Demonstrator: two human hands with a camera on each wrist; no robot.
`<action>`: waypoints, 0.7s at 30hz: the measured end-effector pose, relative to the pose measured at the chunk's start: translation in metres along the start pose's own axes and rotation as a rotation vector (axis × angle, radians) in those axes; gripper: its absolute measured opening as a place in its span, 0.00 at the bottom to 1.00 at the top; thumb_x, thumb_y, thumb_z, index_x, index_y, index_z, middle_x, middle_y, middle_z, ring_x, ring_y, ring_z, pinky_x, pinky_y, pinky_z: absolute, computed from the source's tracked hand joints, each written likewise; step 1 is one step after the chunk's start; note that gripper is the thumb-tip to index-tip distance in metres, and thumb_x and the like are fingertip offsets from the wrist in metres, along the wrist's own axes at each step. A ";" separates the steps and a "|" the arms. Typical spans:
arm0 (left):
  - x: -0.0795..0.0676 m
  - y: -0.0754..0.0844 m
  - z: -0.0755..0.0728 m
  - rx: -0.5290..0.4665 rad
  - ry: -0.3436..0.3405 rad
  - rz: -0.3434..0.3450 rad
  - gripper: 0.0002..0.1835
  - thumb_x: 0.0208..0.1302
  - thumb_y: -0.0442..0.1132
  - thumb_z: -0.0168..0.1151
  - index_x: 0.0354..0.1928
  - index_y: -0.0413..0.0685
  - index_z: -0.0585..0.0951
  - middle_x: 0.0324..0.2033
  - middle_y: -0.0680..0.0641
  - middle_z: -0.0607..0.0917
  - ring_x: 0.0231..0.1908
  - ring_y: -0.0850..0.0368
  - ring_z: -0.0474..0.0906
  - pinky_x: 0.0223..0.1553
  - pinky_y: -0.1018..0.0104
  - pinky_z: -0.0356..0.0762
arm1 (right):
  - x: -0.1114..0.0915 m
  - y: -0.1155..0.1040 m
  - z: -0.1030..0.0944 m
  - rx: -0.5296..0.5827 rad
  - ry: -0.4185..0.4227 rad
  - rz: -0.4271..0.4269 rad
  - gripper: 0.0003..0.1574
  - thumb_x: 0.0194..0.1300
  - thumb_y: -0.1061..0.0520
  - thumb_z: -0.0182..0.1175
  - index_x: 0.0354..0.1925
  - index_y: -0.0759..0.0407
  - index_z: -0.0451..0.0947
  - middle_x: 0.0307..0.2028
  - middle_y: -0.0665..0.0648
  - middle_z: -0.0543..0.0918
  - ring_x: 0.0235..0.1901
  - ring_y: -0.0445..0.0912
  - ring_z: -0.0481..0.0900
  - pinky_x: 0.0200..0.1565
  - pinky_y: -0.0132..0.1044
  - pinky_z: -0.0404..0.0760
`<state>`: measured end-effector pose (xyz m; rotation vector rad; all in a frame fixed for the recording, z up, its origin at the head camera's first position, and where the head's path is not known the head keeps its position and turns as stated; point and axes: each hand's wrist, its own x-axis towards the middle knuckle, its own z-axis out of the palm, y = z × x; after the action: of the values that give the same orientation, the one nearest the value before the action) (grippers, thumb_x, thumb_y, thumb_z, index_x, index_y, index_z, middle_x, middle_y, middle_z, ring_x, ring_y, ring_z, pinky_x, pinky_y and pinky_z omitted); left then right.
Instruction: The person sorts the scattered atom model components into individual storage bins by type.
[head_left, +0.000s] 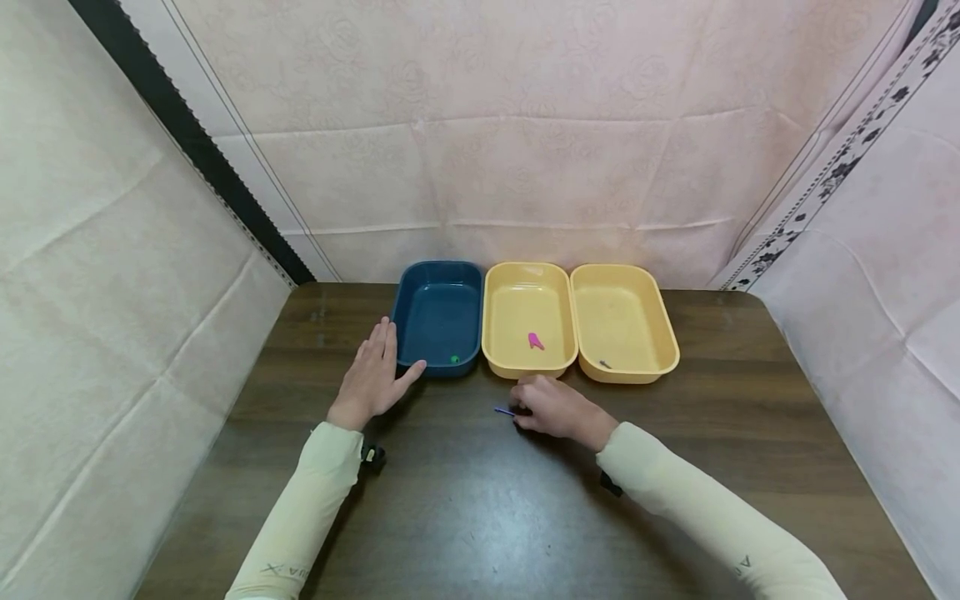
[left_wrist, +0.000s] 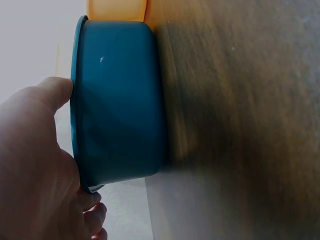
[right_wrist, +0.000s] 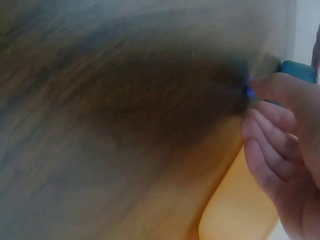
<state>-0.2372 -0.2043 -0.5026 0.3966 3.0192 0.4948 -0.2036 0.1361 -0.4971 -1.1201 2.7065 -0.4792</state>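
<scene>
A small, thin blue-violet piece (head_left: 504, 411) sticks out from the fingers of my right hand (head_left: 558, 408), which pinches it low over the table in front of the middle yellow tray (head_left: 491, 350). Thumb and forefinger meet on that blue piece (right_wrist: 251, 92) in the right wrist view; its exact kind is hidden by the fingers. My left hand (head_left: 372, 379) lies with straight fingers along the left side of the dark blue tray (head_left: 401, 292). Its thumb is at the rim of the blue tray (left_wrist: 115, 100) in the left wrist view.
A second yellow tray (head_left: 663, 333) stands at the right end of the row. Inside the trays lie a small green piece (head_left: 454, 359), a pink piece (head_left: 536, 341) and a tiny dark piece (head_left: 605, 364). Behind the wooden table (head_left: 450, 500) hangs a pale cloth (head_left: 525, 167).
</scene>
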 end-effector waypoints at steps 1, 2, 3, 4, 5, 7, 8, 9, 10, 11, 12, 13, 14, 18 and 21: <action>0.000 0.000 0.000 0.000 -0.001 0.000 0.56 0.77 0.72 0.44 0.84 0.36 0.41 0.86 0.37 0.39 0.85 0.37 0.39 0.84 0.38 0.43 | 0.001 0.000 0.001 0.005 -0.006 0.006 0.05 0.67 0.59 0.72 0.40 0.60 0.88 0.36 0.54 0.85 0.33 0.39 0.78 0.36 0.29 0.82; 0.000 0.000 0.000 0.000 -0.001 0.000 0.56 0.77 0.72 0.44 0.84 0.36 0.41 0.86 0.37 0.39 0.85 0.37 0.39 0.84 0.38 0.43 | 0.002 -0.001 0.001 0.014 -0.009 0.011 0.04 0.67 0.60 0.72 0.40 0.60 0.88 0.36 0.54 0.85 0.32 0.39 0.78 0.35 0.29 0.82; 0.000 0.000 0.000 0.000 -0.001 0.001 0.56 0.77 0.72 0.44 0.84 0.36 0.41 0.86 0.37 0.39 0.85 0.37 0.39 0.84 0.38 0.43 | 0.003 -0.001 0.002 0.026 -0.012 0.015 0.03 0.66 0.60 0.72 0.39 0.60 0.88 0.35 0.54 0.85 0.32 0.39 0.78 0.34 0.30 0.82; 0.000 0.000 0.000 -0.001 -0.001 0.001 0.56 0.77 0.72 0.44 0.84 0.36 0.41 0.86 0.37 0.39 0.85 0.37 0.39 0.84 0.38 0.43 | 0.004 -0.001 0.003 0.037 -0.012 0.017 0.02 0.66 0.61 0.71 0.37 0.59 0.88 0.34 0.54 0.85 0.31 0.39 0.77 0.34 0.29 0.81; 0.000 0.000 0.000 -0.003 0.000 0.001 0.56 0.77 0.72 0.44 0.84 0.36 0.41 0.86 0.37 0.39 0.85 0.37 0.39 0.84 0.38 0.43 | 0.005 -0.001 0.004 0.047 -0.014 0.021 0.01 0.65 0.62 0.71 0.36 0.59 0.88 0.33 0.52 0.84 0.30 0.38 0.77 0.32 0.29 0.81; 0.000 0.000 0.000 -0.004 0.000 0.002 0.56 0.77 0.72 0.44 0.84 0.36 0.41 0.86 0.37 0.39 0.85 0.37 0.39 0.84 0.38 0.43 | 0.006 0.000 0.006 0.066 -0.019 0.028 0.03 0.65 0.62 0.71 0.33 0.57 0.86 0.28 0.50 0.82 0.26 0.37 0.76 0.29 0.28 0.78; 0.000 0.000 0.000 -0.005 0.000 0.002 0.56 0.77 0.72 0.44 0.84 0.36 0.41 0.86 0.37 0.39 0.86 0.38 0.39 0.84 0.38 0.43 | 0.007 0.000 0.006 0.076 -0.022 0.029 0.04 0.65 0.62 0.70 0.32 0.56 0.86 0.26 0.48 0.81 0.24 0.36 0.75 0.27 0.28 0.77; 0.000 0.000 0.000 -0.006 0.000 0.001 0.56 0.77 0.72 0.44 0.84 0.36 0.41 0.86 0.37 0.39 0.86 0.37 0.39 0.84 0.38 0.43 | 0.007 0.000 0.007 0.086 -0.027 0.033 0.05 0.64 0.62 0.70 0.31 0.55 0.85 0.24 0.47 0.80 0.22 0.36 0.74 0.25 0.27 0.76; 0.000 0.000 0.000 -0.007 0.000 0.001 0.56 0.77 0.73 0.44 0.84 0.36 0.41 0.86 0.37 0.39 0.85 0.37 0.39 0.84 0.38 0.43 | 0.007 0.000 0.007 0.093 -0.030 0.033 0.06 0.64 0.62 0.70 0.30 0.55 0.85 0.23 0.46 0.79 0.20 0.35 0.73 0.24 0.27 0.75; 0.000 0.000 0.000 -0.008 0.000 0.002 0.56 0.77 0.73 0.44 0.84 0.36 0.41 0.86 0.37 0.39 0.85 0.37 0.39 0.84 0.38 0.43 | 0.007 0.000 0.007 0.101 -0.033 0.035 0.06 0.64 0.61 0.70 0.30 0.54 0.84 0.21 0.45 0.78 0.19 0.34 0.73 0.23 0.27 0.73; -0.001 0.000 0.000 -0.008 0.000 0.002 0.56 0.77 0.72 0.44 0.84 0.36 0.41 0.86 0.37 0.39 0.85 0.37 0.39 0.84 0.38 0.43 | 0.006 0.000 0.007 0.102 -0.032 0.031 0.06 0.63 0.61 0.71 0.30 0.54 0.84 0.21 0.44 0.78 0.18 0.34 0.72 0.22 0.27 0.73; -0.001 0.000 0.000 -0.008 0.002 0.003 0.56 0.77 0.72 0.44 0.84 0.36 0.41 0.86 0.37 0.39 0.85 0.37 0.39 0.84 0.38 0.43 | 0.006 0.000 0.007 0.099 -0.029 0.027 0.06 0.63 0.61 0.71 0.30 0.54 0.84 0.20 0.44 0.77 0.18 0.34 0.72 0.22 0.27 0.72; -0.001 0.000 0.000 -0.009 0.002 0.002 0.56 0.77 0.72 0.45 0.84 0.36 0.41 0.86 0.37 0.39 0.85 0.37 0.39 0.84 0.38 0.43 | 0.005 -0.001 0.006 0.095 -0.022 0.020 0.06 0.62 0.61 0.71 0.29 0.54 0.84 0.21 0.43 0.77 0.19 0.33 0.72 0.22 0.27 0.72; -0.001 0.000 0.000 -0.006 0.006 0.005 0.56 0.77 0.71 0.45 0.84 0.35 0.41 0.86 0.37 0.39 0.85 0.37 0.39 0.84 0.38 0.43 | 0.002 -0.001 0.003 0.069 0.008 -0.014 0.06 0.60 0.61 0.71 0.29 0.53 0.82 0.22 0.44 0.78 0.21 0.33 0.71 0.24 0.26 0.73; -0.001 0.000 0.000 -0.006 0.006 0.007 0.56 0.77 0.71 0.45 0.84 0.35 0.41 0.86 0.36 0.39 0.85 0.36 0.40 0.84 0.37 0.43 | -0.001 -0.002 -0.002 0.067 0.021 -0.028 0.07 0.60 0.61 0.71 0.29 0.53 0.82 0.24 0.45 0.78 0.22 0.33 0.71 0.25 0.26 0.73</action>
<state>-0.2365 -0.2046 -0.5024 0.4058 3.0223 0.5055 -0.2022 0.1365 -0.4943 -1.1431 2.6741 -0.5850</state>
